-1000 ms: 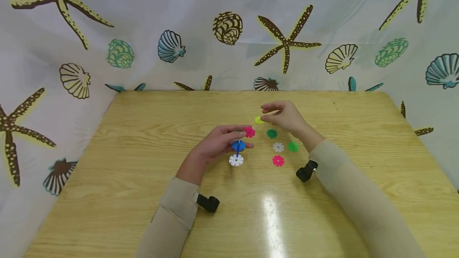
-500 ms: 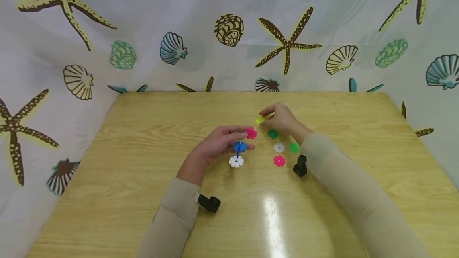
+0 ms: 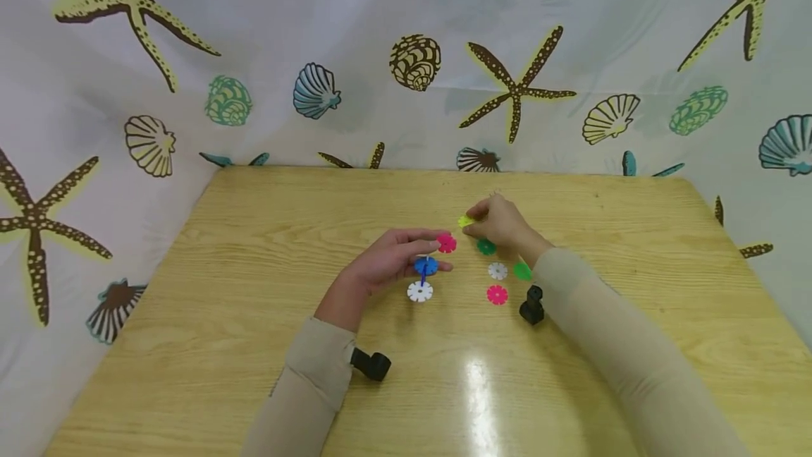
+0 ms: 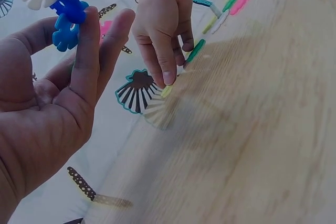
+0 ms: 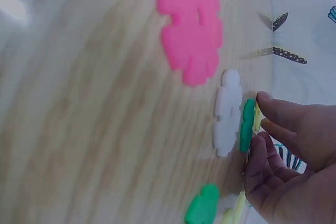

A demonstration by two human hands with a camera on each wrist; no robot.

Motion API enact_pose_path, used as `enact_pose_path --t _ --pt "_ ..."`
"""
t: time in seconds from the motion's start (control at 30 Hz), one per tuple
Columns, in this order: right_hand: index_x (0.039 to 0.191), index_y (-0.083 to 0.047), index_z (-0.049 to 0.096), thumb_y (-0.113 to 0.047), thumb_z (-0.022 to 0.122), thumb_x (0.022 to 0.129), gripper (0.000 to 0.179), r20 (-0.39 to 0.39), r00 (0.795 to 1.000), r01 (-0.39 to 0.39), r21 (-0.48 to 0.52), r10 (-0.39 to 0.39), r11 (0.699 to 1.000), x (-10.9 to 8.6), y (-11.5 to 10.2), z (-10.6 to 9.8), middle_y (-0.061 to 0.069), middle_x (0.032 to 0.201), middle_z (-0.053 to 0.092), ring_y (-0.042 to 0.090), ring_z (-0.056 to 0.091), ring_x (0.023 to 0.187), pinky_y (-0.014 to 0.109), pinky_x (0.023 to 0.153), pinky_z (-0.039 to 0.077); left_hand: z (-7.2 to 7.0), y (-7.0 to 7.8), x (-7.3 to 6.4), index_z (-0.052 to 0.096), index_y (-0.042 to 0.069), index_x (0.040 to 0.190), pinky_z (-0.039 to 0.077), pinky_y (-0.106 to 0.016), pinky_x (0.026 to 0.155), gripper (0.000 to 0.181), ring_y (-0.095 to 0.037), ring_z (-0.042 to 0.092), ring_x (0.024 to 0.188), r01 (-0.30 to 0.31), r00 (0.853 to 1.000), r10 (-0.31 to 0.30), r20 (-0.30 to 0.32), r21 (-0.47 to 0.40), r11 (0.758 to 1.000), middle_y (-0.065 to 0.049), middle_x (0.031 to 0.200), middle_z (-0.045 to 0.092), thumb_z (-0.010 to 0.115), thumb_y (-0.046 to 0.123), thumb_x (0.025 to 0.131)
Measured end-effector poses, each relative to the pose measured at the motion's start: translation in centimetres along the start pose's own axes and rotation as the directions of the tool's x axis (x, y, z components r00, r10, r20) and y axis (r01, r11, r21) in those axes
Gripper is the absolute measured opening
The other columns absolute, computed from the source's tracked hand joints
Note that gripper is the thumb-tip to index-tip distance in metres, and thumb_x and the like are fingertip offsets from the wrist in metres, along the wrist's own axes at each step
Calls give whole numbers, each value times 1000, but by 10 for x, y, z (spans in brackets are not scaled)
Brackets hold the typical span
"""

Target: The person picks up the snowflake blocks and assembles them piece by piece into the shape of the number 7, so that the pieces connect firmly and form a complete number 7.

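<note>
My left hand holds up a joined chain of plastic snowflake discs above the table. Its pink disc is at the fingertips, a blue disc comes below, a dark blue one stands edge-on, and a white disc hangs at the end. Farther back, my right hand pinches a yellow snowflake disc by its edge, close over the tabletop. In the right wrist view, thumb and finger meet at this yellow disc, right beside a dark green disc.
Loose discs lie flat near the right hand: dark green, white, light green and pink. The wooden table ends at a hanging cloth printed with shells and starfish.
My right hand has come down onto the yellow disc, its fingers closing together on the edge. The left hand keeps its hold on the chain, and the head view has tilted slightly.
</note>
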State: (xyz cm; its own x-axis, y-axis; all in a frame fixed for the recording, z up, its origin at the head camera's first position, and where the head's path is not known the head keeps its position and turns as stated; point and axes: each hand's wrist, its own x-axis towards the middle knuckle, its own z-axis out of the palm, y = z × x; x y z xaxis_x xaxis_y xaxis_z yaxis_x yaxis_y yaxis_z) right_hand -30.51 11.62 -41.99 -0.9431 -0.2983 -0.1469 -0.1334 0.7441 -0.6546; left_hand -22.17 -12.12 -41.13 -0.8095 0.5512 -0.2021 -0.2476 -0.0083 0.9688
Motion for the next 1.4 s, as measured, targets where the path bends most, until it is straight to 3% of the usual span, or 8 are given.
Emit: enact_pose_path --t 0.17,0.3,0.53,0.8,1.03,1.23,1.4 --pt "119 -1 69 -19 73 92 33 -8 1000 -15 29 15 999 1 1 1 17 120 66 30 59 110 42 100 51 0 -2 1 55 9 143 59 -30 92 41 -18 72 108 13 1000 -13 -6 -4 1000 -14 140 59 54 22 104" --pt "129 -2 63 -22 72 92 42 -26 999 -20 40 21 999 3 3 2 18 125 63 31 58 116 44 104 49 -1 -3 1 54 7 143 55 -39 99 42 -18 72 107 11 1000 -11 -4 7 1000 -14 141 59 53 22 104" --pt "125 -2 67 -23 71 94 38 -37 999 -16 -1 16 1000 5 1 1 17 122 65 30 60 114 44 101 51 0 -3 1 54 6 143 59 -32 92 41 -18 72 107 -1 1000 1 -17 6 1000 -15 142 58 52 21 104" --pt "122 -5 70 -19 72 93 33 -88 996 8 34 -5 999 2 0 0 16 118 68 30 62 111 44 99 52 0 -3 1 53 6 143 58 -30 94 42 -19 73 107 2 1000 -2 -22 -9 1000 -16 143 57 53 20 104" --pt "119 -4 72 -17 69 95 28 -104 995 9 133 5 991 -5 7 0 16 113 70 24 67 98 34 85 59 0 -3 2 54 6 143 59 -33 94 42 -20 72 108 19 999 -19 -27 -5 1000 -15 142 58 54 22 104" --pt "122 3 69 -13 68 95 30 -73 997 -18 290 41 957 -7 13 -1 21 116 70 16 73 86 25 76 62 0 -5 5 55 4 141 55 -33 100 41 -21 70 113 2 999 -3 -43 -7 1000 -16 141 60 54 20 104" --pt "122 3 69 -14 68 96 31 -63 996 -34 328 58 944 -9 16 -4 21 119 69 12 73 81 23 74 62 0 -5 6 54 0 141 53 -37 102 41 -20 69 116 -9 998 8 -61 -20 1000 -20 139 60 53 17 104"
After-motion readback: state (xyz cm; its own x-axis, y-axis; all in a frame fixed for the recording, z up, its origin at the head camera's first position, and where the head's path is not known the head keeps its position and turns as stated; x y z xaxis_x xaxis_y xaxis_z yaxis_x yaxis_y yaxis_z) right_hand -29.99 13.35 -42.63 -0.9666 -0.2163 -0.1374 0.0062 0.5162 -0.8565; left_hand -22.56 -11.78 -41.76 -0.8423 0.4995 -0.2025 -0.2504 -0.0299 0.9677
